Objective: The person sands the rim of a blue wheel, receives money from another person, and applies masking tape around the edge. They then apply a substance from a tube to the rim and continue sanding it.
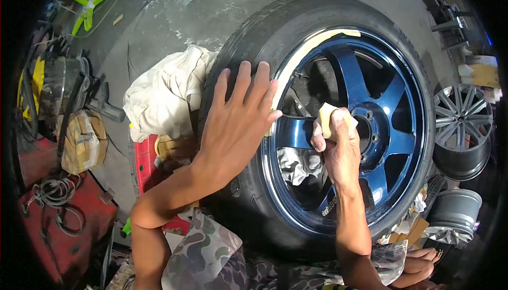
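A blue multi-spoke alloy wheel [346, 73] with a black tire [254, 31] fills the middle of the head view. Yellow masking tape [301, 57] runs along the upper left rim edge, between metal and rubber. My left hand [238, 115] lies with fingers stretched over the tire's left sidewall, its thumb side at the taped rim. Above the spokes near the hub, my right hand [341, 155] is closed around a piece of pale yellow masking tape [328, 121]. My palm and fingers partly hide that piece.
A white cloth [164, 89] is bunched against the tire's left side. Left of it lie a taped cardboard box [83, 142], a red metal surface [69, 221] with coiled cable, and a green stand [89, 4]. Silver wheels [463, 110] stand at right.
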Demonstrator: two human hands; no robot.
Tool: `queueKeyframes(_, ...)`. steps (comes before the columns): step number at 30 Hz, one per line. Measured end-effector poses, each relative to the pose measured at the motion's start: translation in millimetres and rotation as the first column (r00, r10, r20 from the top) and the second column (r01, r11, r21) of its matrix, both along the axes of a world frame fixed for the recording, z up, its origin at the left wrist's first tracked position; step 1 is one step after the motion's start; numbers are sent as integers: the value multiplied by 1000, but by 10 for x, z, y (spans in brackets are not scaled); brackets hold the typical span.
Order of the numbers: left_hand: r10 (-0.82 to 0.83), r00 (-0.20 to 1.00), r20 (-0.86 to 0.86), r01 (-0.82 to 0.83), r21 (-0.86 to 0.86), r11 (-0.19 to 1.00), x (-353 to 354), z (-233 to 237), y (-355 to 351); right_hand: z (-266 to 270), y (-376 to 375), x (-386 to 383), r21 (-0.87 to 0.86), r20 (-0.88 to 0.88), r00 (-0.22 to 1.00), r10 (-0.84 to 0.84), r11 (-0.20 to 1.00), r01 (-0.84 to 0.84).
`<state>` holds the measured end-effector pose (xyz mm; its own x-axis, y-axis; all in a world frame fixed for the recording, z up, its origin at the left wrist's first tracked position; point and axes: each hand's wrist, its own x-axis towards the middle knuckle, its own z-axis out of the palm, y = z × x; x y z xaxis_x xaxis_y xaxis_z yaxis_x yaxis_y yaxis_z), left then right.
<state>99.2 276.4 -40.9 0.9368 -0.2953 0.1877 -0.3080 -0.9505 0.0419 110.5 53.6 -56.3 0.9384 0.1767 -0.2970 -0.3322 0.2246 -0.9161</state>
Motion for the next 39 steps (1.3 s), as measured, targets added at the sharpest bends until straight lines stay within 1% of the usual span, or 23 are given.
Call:
queueKeyframes(2, 4, 1000, -18, -4, -3, 1000, -68, 15, 8, -33, -10, -3, -110, 72, 997, 35, 994, -27)
queueKeyframes(6, -4, 1000, -29, 4, -28, 1000, -148, 19, 25, 25, 22, -19, -151, 74, 997, -15, 988, 26)
queueKeyframes(8, 1, 1000, -25, -2, -47, 999, -142, 26, 24, 109, 61, -33, -371, 34, 999, -22, 928, 33)
queueKeyframes(9, 10, 1000, -30, -11, -60, 998, -112, 43, 14, 107, 66, -35, -374, 34, 999, -18, 927, 29)
queueKeyframes(12, 19, 1000, 5, -19, -96, 995, 7, -2, 11, 71, 71, -19, -355, 99, 995, 21, 935, 15)
queueKeyframes(14, 21, 999, 44, -16, -121, 993, 69, -51, 9, 31, 57, -5, -491, 288, 951, 109, 870, 49)
queueKeyframes(15, 13, 997, 70, -5, -123, 992, 95, -68, 7, 60, 61, -7, -493, 290, 950, 114, 869, 46)
queueKeyframes(17, 9, 995, 95, 3, -126, 992, 92, -75, 18, 155, 72, -26, -500, 136, 989, 66, 866, 11)
queueKeyframes(21, -15, 999, 36, 20, -152, 988, -30, 33, 61, 202, 125, -42, -487, 107, 993, 46, 873, 12)
queueKeyframes(23, -24, 1000, -4, 23, -180, 983, -121, 106, 108, 191, 136, -75, -508, 146, 988, 42, 861, 38)
queueKeyframes(25, -104, 994, 21, 103, -425, 899, -223, 140, 206, 200, 108, -109, -518, 203, 958, 201, 853, -69)
queueKeyframes(26, -103, 995, 5, 90, -539, 838, -260, 181, 233, 201, 115, -97, -476, 259, 918, 299, 867, -148)
queueKeyframes(27, -103, 995, 2, 88, -539, 838, -292, 224, 225, 197, 124, -80, -437, 318, 865, 389, 870, -230)
queueKeyframes(28, -164, 977, -137, -3, -774, 633, -323, 269, 211, 164, 190, -94, -360, 366, 840, 401, 893, -269)
queueKeyframes(29, -260, 934, -245, -137, -918, 373, -341, 322, 199, 148, 191, -104, -396, 413, 778, 472, 863, -313)
queueKeyframes(30, -332, 886, -324, -239, -932, 272, -344, 389, 193, 213, 160, -128, -464, 326, 762, 560, 797, -387)
queueKeyframes(31, -331, 887, -323, -238, -932, 272, -355, 350, 207, 323, 131, -157, -521, 232, 736, 636, 720, -458)
queueKeyframes(32, -377, 850, -367, -281, -923, 265, -369, 277, 236, 416, 160, -176, -519, 147, 740, 657, 688, -508)
queueKeyframes(33, -423, 809, -408, -323, -910, 261, -364, 253, 257, 412, 178, -192, -519, 149, 739, 657, 688, -507)
queueKeyframes(35, -450, 778, -437, -372, -899, 229, -346, 291, 296, 390, 207, -228, -303, 194, 824, 532, 832, -465)
queueKeyframes(36, -457, 792, -405, -322, -913, 251, -319, 292, 311, 406, 206, -262, -156, 136, 855, 500, 863, -480)
queueKeyframes(37, -466, 804, -370, -268, -924, 272, -274, 296, 320, 395, 190, -254, -156, 139, 857, 496, 866, -476)
queueKeyframes(39, -398, 913, -86, 80, -920, 384, -23, 199, 352, 369, 141, -174, -363, 249, 818, 519, 833, -418)
